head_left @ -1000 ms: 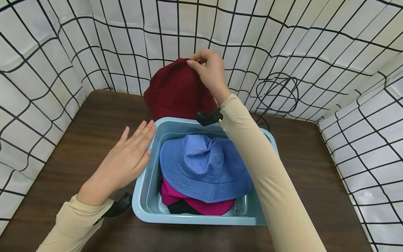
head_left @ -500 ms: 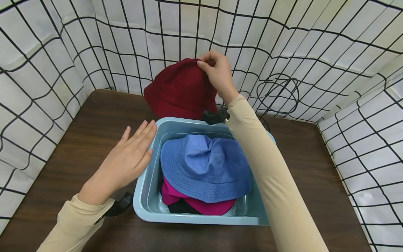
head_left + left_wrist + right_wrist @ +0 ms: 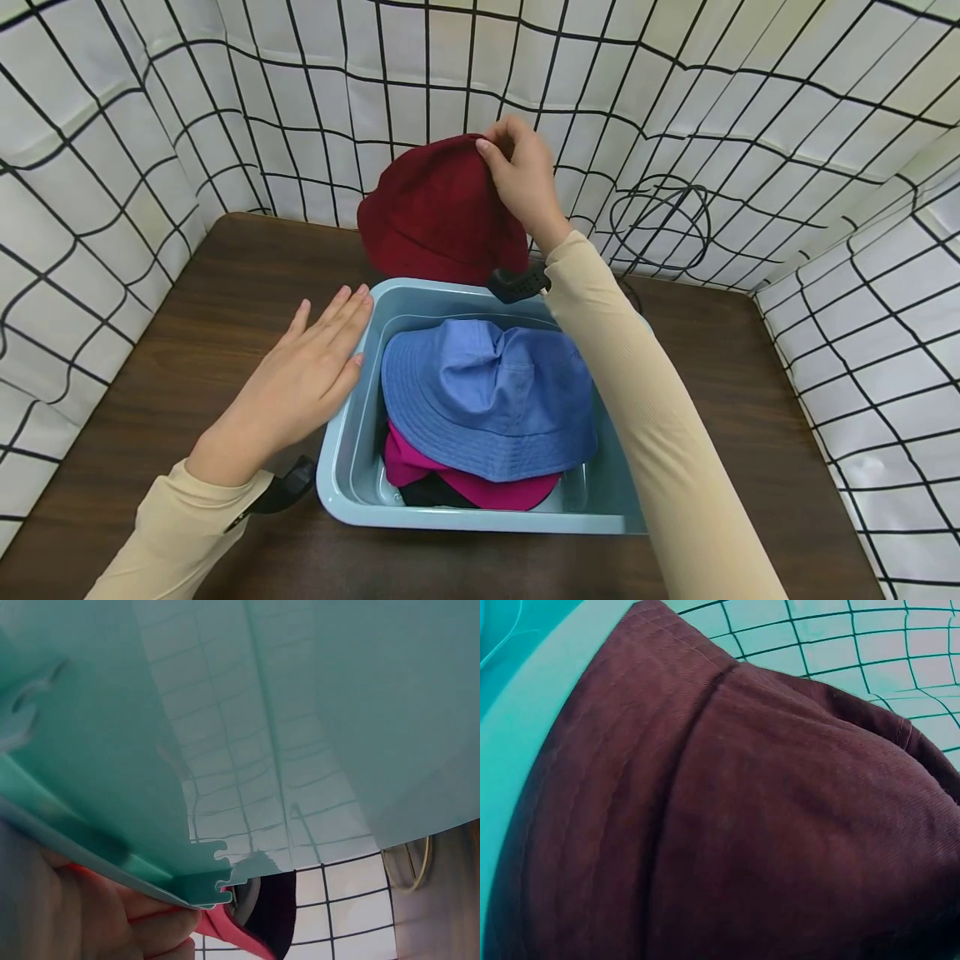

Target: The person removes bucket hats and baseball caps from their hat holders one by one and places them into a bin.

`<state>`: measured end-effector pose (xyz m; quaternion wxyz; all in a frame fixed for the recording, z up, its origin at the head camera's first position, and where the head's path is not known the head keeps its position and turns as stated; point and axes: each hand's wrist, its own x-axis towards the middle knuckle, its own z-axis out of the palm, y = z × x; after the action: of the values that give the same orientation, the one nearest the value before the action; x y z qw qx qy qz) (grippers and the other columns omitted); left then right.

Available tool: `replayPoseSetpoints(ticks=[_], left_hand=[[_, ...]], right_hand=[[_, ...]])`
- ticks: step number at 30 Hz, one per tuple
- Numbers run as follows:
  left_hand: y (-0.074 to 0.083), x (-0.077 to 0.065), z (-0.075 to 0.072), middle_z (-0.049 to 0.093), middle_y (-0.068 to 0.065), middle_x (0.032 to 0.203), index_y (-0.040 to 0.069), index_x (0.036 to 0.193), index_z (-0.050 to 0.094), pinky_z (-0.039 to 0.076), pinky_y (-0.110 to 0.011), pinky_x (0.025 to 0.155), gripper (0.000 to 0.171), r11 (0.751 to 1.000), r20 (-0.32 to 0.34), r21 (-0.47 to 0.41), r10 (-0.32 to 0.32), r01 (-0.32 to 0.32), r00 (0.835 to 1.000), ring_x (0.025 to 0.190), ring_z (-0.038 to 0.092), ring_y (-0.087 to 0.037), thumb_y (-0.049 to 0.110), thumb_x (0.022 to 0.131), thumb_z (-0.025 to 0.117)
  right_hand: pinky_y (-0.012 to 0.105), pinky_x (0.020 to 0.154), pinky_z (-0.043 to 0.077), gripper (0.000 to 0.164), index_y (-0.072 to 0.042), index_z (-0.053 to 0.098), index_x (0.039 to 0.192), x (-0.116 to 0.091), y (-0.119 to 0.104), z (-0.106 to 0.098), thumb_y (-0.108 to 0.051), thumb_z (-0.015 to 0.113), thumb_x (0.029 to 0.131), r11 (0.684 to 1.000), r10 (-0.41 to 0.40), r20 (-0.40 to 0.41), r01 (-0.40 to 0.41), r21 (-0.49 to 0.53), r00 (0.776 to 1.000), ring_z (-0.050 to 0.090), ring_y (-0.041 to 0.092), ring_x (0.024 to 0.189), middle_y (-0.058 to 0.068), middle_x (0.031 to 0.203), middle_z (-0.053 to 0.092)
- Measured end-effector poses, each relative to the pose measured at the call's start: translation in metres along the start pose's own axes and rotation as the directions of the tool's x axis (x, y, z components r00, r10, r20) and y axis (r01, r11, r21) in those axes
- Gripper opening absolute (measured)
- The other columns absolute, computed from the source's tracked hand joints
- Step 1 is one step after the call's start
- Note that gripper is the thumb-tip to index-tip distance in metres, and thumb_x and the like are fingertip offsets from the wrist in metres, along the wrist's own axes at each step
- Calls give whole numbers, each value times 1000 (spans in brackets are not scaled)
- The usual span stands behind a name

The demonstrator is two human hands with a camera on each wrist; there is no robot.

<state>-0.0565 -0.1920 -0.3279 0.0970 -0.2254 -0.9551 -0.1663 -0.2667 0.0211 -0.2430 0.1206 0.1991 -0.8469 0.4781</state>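
Note:
A dark red bucket hat (image 3: pixel 442 212) stands behind the light blue plastic basin (image 3: pixel 480 522), its brim down by the basin's back rim. My right hand (image 3: pixel 521 175) pinches the top of its crown between thumb and fingers. In the right wrist view the hat's stitched brim and crown (image 3: pixel 780 825) fill most of the picture. My left hand (image 3: pixel 303 367) rests with straight fingers along the basin's left rim; the left wrist view shows its fingers (image 3: pixel 161 926) beneath that rim. Inside the basin a blue bucket hat (image 3: pixel 487 400) lies on a magenta hat (image 3: pixel 502 493) and something black (image 3: pixel 435 493).
The basin sits on a dark brown wooden table (image 3: pixel 225 333). White walls with a black grid (image 3: pixel 300 108) enclose the back and both sides. A coil of black cable (image 3: pixel 660 221) is near the back wall, right of the red hat.
My right hand has moved a little to the right, and the red hat's crown has shifted and turned with it. The left hand and the basin have stayed nearly still.

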Motion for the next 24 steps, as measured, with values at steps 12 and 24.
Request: replayPoseSetpoints(ticks=[12, 24], left_hand=[[1, 1, 0, 26, -20, 151, -5, 145, 28, 8, -57, 111, 61, 1000, 7, 1, -10, 10, 1000, 140, 19, -35, 20, 93, 48], [0, 0, 1, 26, -20, 151, -5, 145, 29, 8, -56, 111, 60, 1000, -6, -4, -2, 2, 1000, 140, 19, -35, 19, 93, 48]], right_hand=[[20, 67, 38, 10, -5, 61, 90, 2, 4, -3, -15, 63, 90, 999, -40, -38, 41, 28, 998, 47, 11, 72, 0, 83, 57], [28, 70, 48, 10, -1, 73, 90, 1, 24, -24, -8, 72, 82, 955, 74, 88, -96, 280, 993, 59, 18, 77, 4, 82, 66]])
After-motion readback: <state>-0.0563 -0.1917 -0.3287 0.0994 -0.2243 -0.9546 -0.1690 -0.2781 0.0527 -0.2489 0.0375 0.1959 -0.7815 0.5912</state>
